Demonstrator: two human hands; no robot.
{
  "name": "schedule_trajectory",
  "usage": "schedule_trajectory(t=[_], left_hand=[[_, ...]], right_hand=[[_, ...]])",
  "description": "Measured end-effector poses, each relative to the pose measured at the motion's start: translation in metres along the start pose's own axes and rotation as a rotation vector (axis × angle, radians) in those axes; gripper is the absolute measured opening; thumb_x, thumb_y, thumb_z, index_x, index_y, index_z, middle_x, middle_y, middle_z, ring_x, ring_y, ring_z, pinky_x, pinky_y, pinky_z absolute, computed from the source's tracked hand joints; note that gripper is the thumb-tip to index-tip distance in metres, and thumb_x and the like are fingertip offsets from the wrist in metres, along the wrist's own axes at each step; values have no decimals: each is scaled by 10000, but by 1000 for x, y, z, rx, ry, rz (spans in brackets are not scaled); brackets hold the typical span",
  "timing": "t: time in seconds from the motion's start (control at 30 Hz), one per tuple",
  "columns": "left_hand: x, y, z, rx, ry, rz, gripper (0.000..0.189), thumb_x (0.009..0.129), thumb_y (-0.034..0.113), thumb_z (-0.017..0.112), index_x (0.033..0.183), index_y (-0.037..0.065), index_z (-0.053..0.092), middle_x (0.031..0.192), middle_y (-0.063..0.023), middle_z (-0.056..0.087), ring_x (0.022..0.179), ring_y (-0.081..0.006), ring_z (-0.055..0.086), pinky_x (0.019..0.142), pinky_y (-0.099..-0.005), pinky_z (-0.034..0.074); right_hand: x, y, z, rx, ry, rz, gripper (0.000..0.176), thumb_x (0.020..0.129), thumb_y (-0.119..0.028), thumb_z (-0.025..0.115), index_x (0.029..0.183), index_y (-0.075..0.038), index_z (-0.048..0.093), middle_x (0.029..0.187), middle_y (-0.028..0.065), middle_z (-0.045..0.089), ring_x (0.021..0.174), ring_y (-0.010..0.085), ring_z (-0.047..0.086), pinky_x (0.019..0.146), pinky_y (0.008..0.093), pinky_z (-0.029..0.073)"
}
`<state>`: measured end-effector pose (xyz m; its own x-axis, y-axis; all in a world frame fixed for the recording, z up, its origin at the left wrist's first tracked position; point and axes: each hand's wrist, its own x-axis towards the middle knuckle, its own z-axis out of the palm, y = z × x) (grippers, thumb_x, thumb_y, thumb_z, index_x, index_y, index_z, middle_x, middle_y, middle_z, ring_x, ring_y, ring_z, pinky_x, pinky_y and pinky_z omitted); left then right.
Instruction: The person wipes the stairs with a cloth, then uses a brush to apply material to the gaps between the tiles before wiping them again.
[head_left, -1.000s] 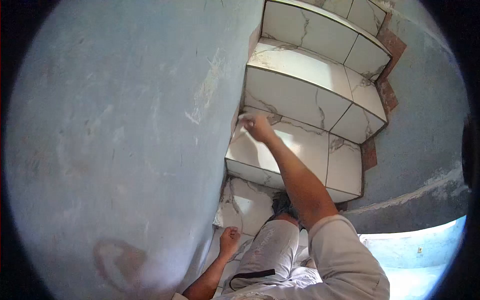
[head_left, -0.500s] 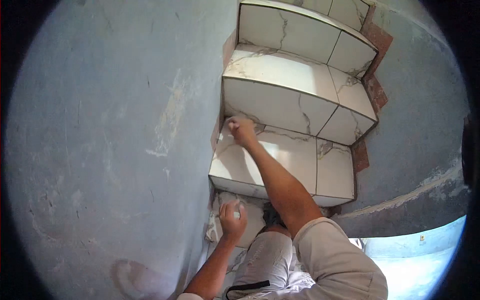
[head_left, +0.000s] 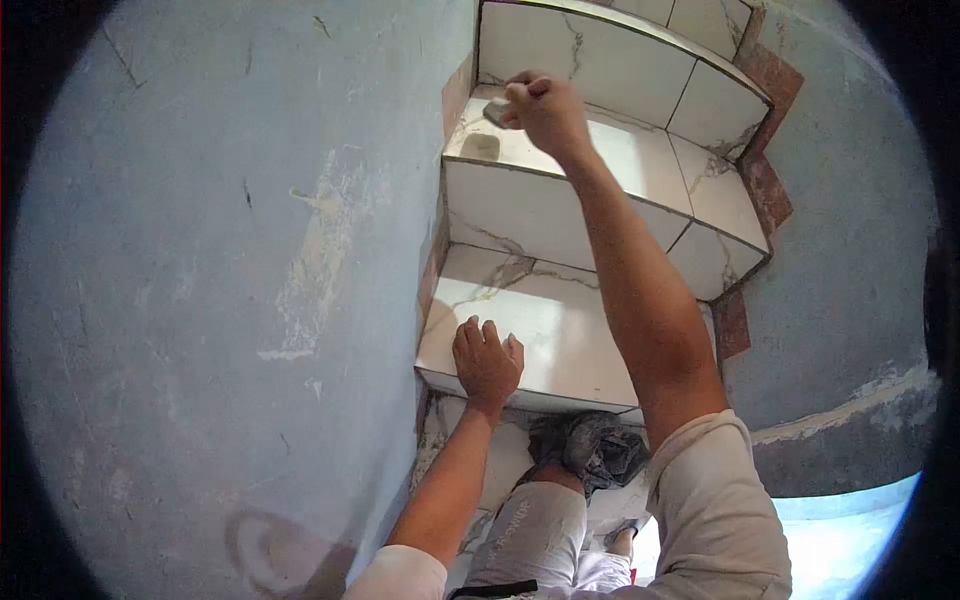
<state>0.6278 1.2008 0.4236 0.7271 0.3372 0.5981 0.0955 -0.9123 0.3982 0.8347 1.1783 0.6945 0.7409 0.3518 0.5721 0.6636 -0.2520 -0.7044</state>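
Observation:
My right hand [head_left: 548,112] is raised over the left part of an upper stair tread [head_left: 655,155]. Its fingers are closed on a small grey flat piece [head_left: 495,112], whose exact kind I cannot make out; a dark shadow falls on the tile below it. On the lower tread [head_left: 570,325], near its front left edge, my left hand [head_left: 488,362] rests with fingers apart and slightly bent, and nothing shows in it. Both treads are white tile with grey-brown veins and dark joints.
A blue-grey wall [head_left: 200,250] with pale scuffs borders the stairs on the left. On the right is another grey wall [head_left: 850,260] with stepped reddish-brown edging [head_left: 768,190]. A crumpled dark grey cloth or bag [head_left: 605,452] lies by my knee.
My right hand has moved up from the lower tread to the one above, with the grey piece now visible. My left hand has risen from below onto the lower tread, its fingers loosened.

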Motion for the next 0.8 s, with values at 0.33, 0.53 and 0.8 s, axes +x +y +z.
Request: schedule_trajectory(t=[0.33,0.53,0.8], left_hand=[[-4,3,8,87,-140,-49,407,765,238,637,1054,-38,558,1181,-207,509,1130,-355,461,972,-463,379],[-2,7,6,67,-130,-61,386,788,237,612,1068,-24,559,1195,-195,502,1167,-333,437,986,-464,368],[-4,9,5,131,-113,-45,368,786,259,622,1051,9,570,1188,-162,508,1140,-318,455,945,-459,399]], right_hand=[[-178,28,10,180,25,175,213,925,-162,564,918,31,652,710,90,660,651,107,630,584,257,511],[-200,126,16,53,-31,254,199,915,-154,582,1046,-16,640,788,76,662,698,116,606,644,279,511],[-327,186,-212,-244,682,440,181,902,-87,549,985,44,640,737,101,617,592,109,515,554,290,450]])
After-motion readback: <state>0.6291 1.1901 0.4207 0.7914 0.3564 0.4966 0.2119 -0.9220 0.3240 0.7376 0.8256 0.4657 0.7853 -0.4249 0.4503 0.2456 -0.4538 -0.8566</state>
